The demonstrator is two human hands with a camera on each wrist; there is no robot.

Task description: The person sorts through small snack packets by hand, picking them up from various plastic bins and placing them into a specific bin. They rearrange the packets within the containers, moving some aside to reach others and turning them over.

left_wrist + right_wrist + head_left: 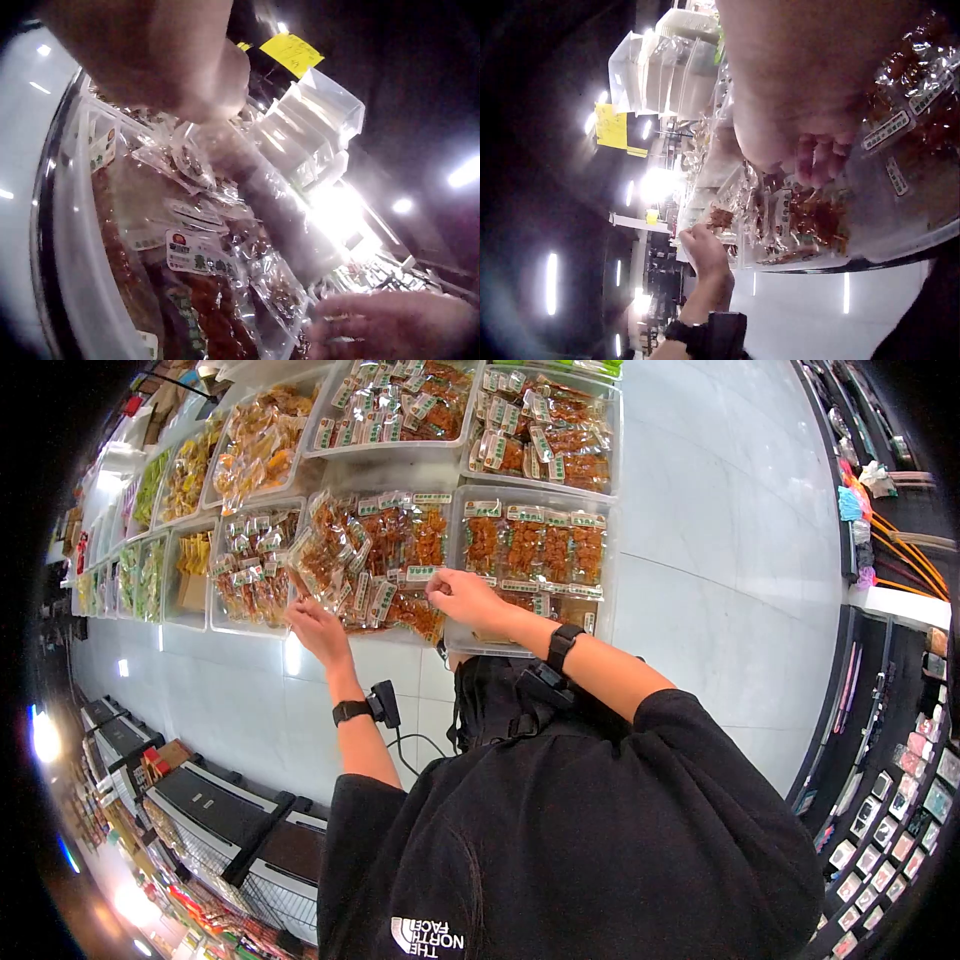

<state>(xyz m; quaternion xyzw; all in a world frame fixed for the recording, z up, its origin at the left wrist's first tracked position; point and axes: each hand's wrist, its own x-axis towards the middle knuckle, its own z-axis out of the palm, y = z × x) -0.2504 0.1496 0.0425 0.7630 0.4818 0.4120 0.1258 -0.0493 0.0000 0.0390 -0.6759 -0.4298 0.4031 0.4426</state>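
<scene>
The left hand pinches packets at the left edge of the middle bin, fingers curled round them. The right hand curls onto the heap's right side, seemingly bracing the loose pile so nothing slides out.

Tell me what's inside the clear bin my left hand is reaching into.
The clear bin holds a loose heap of clear packets of reddish-brown snacks with green-and-white labels. The left hand pinches one at the heap's edge. Lower layers and the bin's floor are hidden under it.
</scene>
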